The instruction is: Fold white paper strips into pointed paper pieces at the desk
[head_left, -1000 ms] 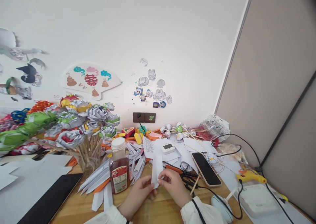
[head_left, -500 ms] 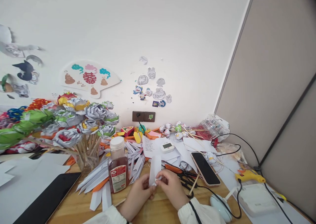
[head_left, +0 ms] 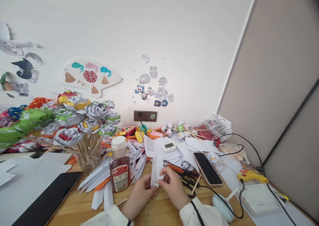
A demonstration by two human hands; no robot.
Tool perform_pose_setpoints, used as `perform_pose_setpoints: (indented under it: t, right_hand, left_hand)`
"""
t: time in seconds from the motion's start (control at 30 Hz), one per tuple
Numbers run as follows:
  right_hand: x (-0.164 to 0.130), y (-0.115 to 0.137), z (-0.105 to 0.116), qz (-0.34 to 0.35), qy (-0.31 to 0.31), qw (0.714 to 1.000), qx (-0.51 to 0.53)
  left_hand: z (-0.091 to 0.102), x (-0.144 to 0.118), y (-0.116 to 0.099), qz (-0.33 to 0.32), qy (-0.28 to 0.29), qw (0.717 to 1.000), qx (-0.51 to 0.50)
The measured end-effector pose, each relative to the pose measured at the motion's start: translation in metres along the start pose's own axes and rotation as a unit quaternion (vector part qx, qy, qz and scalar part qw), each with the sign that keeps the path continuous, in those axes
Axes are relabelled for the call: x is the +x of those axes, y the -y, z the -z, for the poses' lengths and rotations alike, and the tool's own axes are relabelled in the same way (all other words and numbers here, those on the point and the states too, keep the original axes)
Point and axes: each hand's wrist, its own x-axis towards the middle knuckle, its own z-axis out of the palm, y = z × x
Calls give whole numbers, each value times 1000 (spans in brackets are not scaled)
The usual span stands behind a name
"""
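I held the white paper strip (head_left: 157,169) pinched at its lower end by both left hand (head_left: 139,196) and right hand (head_left: 173,186), long axis toward 12 o'clock.

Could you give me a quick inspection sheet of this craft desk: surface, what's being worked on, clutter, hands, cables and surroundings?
Surface: wooden desk, largely covered.
Job's things: white paper strip, held upright between both hands.
Clutter: loose folded paper strips, bottle with a white cap, jar of paper flowers, phone, scissors, small timer, glue gun, dark tablet.
Grippers: left hand and right hand both pinch the strip's lower end.
Cables: black cable loops across the right side; another runs up to the wall socket.
Surroundings: white wall with paper cut-outs; grey partition on the right.
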Motion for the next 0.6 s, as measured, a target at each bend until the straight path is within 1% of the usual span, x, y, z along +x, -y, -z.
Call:
perform_pose_setpoints:
  t: [0.1, 0.23, 0.43, 0.6]
  right_hand:
    - [0, 1, 0, 2, -8, 1000, -3]
    - [-1, 2, 0, 0, -12, 1000, -4]
    - [-1, 2, -3, -3, -18, 1000, 6]
    - [-1, 4, -1, 8, 10, 998, 62]
  left_hand:
    - [-1, 0, 1, -4, 4, 1000, -4]
    - [-1, 1, 2, 4, -8, 1000, -5]
    - [-2, 0, 2, 5, -11, 1000, -5]
    - [-2, -1, -2, 5, -6, 1000, 3]
